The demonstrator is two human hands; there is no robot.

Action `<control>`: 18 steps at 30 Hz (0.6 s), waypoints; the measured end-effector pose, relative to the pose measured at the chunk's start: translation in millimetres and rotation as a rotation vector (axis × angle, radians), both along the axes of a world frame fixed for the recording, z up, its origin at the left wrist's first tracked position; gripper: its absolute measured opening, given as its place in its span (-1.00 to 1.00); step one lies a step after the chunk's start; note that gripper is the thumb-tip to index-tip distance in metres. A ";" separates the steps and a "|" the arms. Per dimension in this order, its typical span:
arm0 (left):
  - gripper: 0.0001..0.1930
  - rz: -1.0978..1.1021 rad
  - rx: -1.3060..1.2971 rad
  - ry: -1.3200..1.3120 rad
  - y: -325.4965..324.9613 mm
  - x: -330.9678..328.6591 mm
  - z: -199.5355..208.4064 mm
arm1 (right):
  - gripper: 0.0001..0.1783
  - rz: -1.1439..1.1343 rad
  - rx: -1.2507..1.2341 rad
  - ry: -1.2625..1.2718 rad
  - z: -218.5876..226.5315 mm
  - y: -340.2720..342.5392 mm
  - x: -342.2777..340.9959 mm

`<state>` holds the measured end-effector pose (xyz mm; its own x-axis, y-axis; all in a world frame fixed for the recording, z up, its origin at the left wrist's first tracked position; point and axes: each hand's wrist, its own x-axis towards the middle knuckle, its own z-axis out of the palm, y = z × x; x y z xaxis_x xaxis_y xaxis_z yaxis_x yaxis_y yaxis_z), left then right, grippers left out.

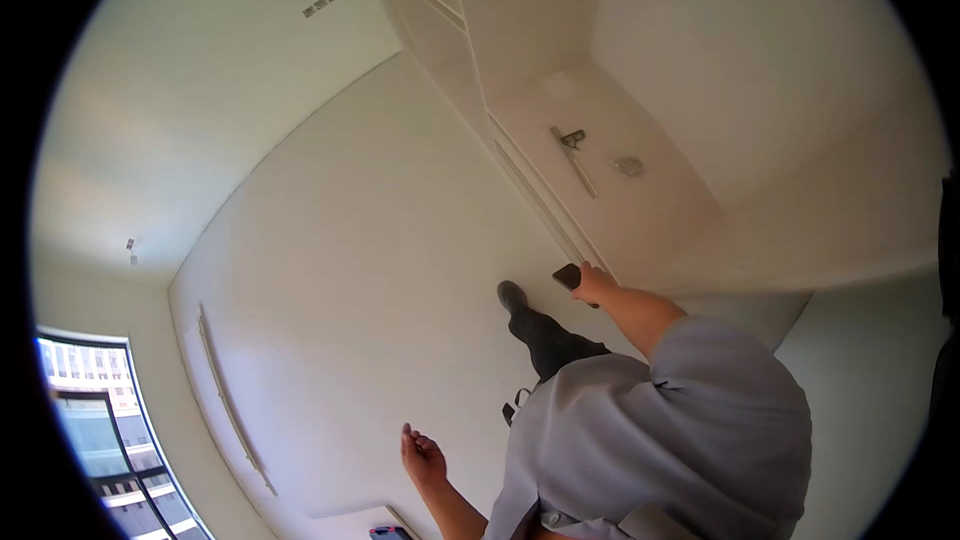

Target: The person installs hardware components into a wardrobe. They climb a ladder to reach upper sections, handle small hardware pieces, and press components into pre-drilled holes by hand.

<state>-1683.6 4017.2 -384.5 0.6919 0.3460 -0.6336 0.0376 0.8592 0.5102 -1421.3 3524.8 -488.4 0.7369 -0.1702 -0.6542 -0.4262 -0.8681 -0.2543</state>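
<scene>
My right hand (597, 285) grips a dark, flat object with rounded corners (568, 276), which looks like a phone, beside the edge of a recessed area. Farther in, on the recess's pale floor, lies a squeegee (575, 160) with a long pale blade or bar and a dark grip. Low on the left, my left hand (424, 457) hangs with loosely bent fingers, one of them pointing up, and nothing visible in it. Below the right hand show a dark trouser leg (555, 345) and a dark shoe (511, 295).
A round drain-like fitting (628, 167) sits near the squeegee. A pale raised rail (540, 190) borders the recess. A long thin strip (235, 405) lies at the left. At the bottom is a dark case with red parts (390, 533). A window (115, 435) stands far left.
</scene>
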 end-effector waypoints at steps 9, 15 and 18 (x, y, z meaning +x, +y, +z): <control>-0.78 -0.404 -0.090 0.587 21.5 49.9 54.2 | -0.16 -0.129 -0.075 -0.179 -91.2 115.2 196.3; -0.72 -0.459 -0.109 0.661 132.1 282.1 65.0 | -0.15 -0.318 -0.208 -0.252 -116.7 167.3 430.2; -0.73 -0.465 -0.143 0.607 165.2 333.9 75.3 | -0.15 -0.254 -0.294 -0.403 -112.7 201.5 496.7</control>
<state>-1349.8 4182.4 -309.1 0.2635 -0.0079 -0.9646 0.6474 0.7428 0.1708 -924.6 3726.3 -601.1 0.8311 -0.5076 -0.2271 -0.5503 -0.8098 -0.2034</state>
